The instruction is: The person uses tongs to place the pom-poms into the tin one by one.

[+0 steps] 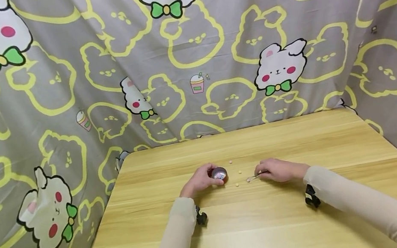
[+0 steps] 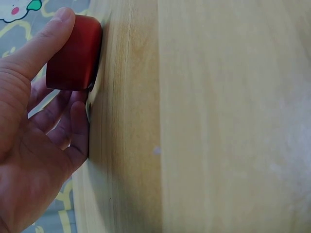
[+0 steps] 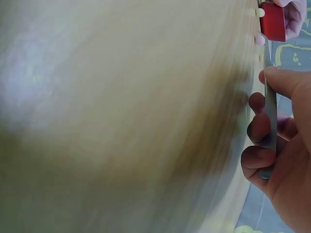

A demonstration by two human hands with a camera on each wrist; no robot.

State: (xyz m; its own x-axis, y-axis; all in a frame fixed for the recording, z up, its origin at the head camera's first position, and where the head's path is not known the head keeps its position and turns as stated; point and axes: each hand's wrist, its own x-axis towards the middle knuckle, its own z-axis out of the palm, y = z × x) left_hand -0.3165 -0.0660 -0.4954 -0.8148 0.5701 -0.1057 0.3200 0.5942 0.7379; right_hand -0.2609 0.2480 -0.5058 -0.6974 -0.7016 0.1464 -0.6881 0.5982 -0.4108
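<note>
A small red metal bowl [image 2: 75,58] stands on the table, its silvery inside [image 1: 218,171] holding several tiny coloured pieces. My left hand [image 1: 200,179] holds it from the left, thumb on the near side and fingers round the far side. In my right hand [image 1: 279,170] is a pair of metal tweezers [image 3: 270,111], gripped between thumb and fingers. Their tips point left toward the bowl, low over the wood. A small pink bead [image 3: 260,39] is right at the tips; I cannot tell whether they pinch it.
Between bowl and tweezers lie small loose beads: a yellow one [image 1: 240,172], another yellow one [image 1: 237,185] nearer me, and a pink one [image 1: 230,162] farther back. The light wooden table [image 1: 238,230] reaches a patterned grey curtain [image 1: 187,100] at the back and sides.
</note>
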